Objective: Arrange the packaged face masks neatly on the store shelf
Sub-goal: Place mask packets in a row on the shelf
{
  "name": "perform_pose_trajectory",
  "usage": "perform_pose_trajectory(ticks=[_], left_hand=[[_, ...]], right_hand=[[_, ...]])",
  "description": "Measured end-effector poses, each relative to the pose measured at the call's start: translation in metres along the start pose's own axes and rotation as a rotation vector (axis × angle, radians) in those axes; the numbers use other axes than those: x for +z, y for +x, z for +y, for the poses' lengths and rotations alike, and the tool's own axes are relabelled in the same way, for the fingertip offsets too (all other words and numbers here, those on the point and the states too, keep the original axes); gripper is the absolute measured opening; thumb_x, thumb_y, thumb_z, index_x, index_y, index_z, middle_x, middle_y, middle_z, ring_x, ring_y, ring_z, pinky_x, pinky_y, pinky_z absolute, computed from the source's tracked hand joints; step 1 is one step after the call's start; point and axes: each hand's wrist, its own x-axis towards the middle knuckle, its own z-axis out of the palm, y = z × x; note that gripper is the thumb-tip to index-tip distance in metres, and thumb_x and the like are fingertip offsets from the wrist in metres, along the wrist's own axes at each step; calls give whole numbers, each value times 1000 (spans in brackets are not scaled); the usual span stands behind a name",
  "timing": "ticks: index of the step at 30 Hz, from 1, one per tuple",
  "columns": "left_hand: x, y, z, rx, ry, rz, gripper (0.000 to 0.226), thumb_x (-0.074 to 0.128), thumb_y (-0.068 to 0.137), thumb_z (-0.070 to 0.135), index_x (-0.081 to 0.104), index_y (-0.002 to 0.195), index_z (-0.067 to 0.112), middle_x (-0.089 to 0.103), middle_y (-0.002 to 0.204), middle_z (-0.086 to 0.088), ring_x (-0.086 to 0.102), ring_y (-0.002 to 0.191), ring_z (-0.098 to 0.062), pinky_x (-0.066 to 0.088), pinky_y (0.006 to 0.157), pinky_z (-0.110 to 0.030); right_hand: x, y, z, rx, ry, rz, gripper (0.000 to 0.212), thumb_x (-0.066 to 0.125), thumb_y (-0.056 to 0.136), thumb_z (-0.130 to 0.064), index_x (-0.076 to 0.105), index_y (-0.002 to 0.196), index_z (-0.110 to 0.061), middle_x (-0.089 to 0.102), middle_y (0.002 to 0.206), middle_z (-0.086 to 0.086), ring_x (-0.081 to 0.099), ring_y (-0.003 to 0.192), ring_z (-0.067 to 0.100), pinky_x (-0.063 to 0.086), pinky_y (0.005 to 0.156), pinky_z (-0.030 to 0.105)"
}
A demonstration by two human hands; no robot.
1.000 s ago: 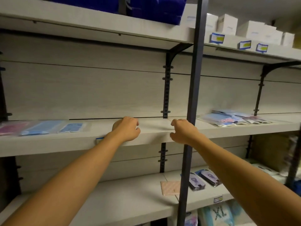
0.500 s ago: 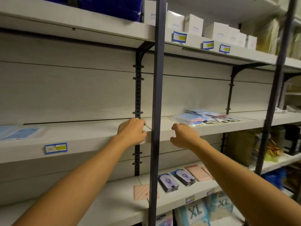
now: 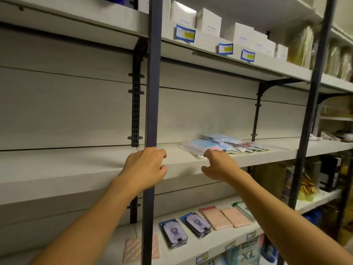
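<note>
A loose heap of packaged face masks (image 3: 219, 145), mostly blue in clear wrappers, lies on the middle shelf (image 3: 95, 165) to the right of a dark upright post (image 3: 151, 92). My right hand (image 3: 219, 166) hovers at the heap's near left corner, fingers loosely curled and spread, holding nothing. My left hand (image 3: 145, 167) is in front of the post at the shelf's front edge, fingers loosely curled, nothing in it. Whether either hand touches the shelf or a packet is unclear.
The lower shelf (image 3: 191, 249) carries flat packets in a row: two dark purple ones (image 3: 184, 229), pink ones (image 3: 225, 217) and a striped one (image 3: 133, 247). White boxes (image 3: 208, 20) with blue price tags stand on the top shelf. A second post (image 3: 313, 104) rises at the right.
The view has swung right: the mask heap has come closer and the masks at the far left have left the frame. My right hand has opened and reached the heap's corner.
</note>
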Motion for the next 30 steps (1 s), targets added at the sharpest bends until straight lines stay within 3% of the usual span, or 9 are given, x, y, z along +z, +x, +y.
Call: perform_pose_trajectory(ticks=[8, 15, 23, 30], left_hand=[[20, 25, 29, 1, 83, 82, 37, 40, 102, 40, 51, 135, 27, 56, 130, 9, 60, 110, -14, 54, 84, -34], [52, 61, 63, -19, 184, 24, 37, 38, 101, 41, 53, 132, 29, 57, 126, 10, 58, 107, -11, 52, 76, -31], [86, 106, 119, -139, 242, -11, 40, 39, 101, 42, 51, 138, 31, 55, 134, 12, 57, 114, -11, 49, 81, -29], [104, 140, 165, -242, 302, -21, 37, 42, 99, 41, 56, 132, 30, 60, 124, 10, 59, 107, -13, 49, 77, -30]], right_hand=[[15, 20, 47, -51, -27, 58, 47, 61, 93, -40, 51, 133, -17, 60, 129, 4, 57, 110, 24, 51, 88, 35], [24, 40, 95, -117, -13, 89, 43, 60, 92, -40, 53, 129, -20, 63, 124, 1, 59, 107, 23, 51, 84, 34], [27, 83, 169, -220, 52, 84, 41, 60, 86, -36, 58, 124, -22, 63, 122, 2, 60, 106, 26, 53, 85, 37], [26, 113, 230, -309, 71, 50, 40, 61, 84, -34, 58, 121, -19, 63, 121, 5, 60, 105, 28, 54, 83, 40]])
